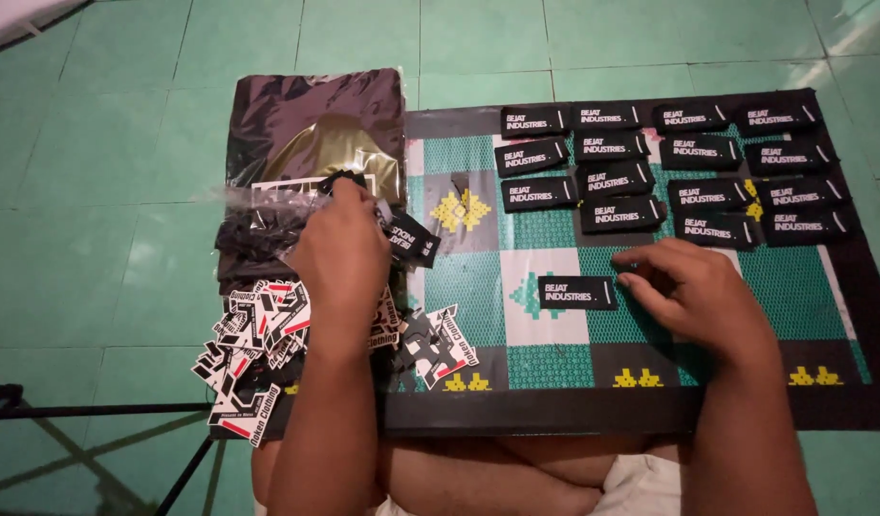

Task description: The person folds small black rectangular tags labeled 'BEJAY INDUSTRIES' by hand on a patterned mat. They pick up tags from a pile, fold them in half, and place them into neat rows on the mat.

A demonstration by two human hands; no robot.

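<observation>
- Green tiled floor (124, 124), running all round the work area.
- Patterned mat (540, 229) in green, white, grey and black with yellow motifs, lying flat on the floor.
- Rows of black labels (684, 162) laid out across the mat's far right part, close together, some overlapping.
- Glossy dark bag (315, 119) at the mat's far left corner.
- Stickers (253, 349) in black, white and red, heaped at the near left.
- Black tripod legs (96, 411) on the floor, lower left.

Small black rectangular woven labels (669, 162) lie in rows at the patterned mat's far right. One black label (577, 292) lies apart, mid-mat. Black-white-red die-cut stickers (258, 349) pile at the left beside a clear plastic package (268, 205).
</observation>
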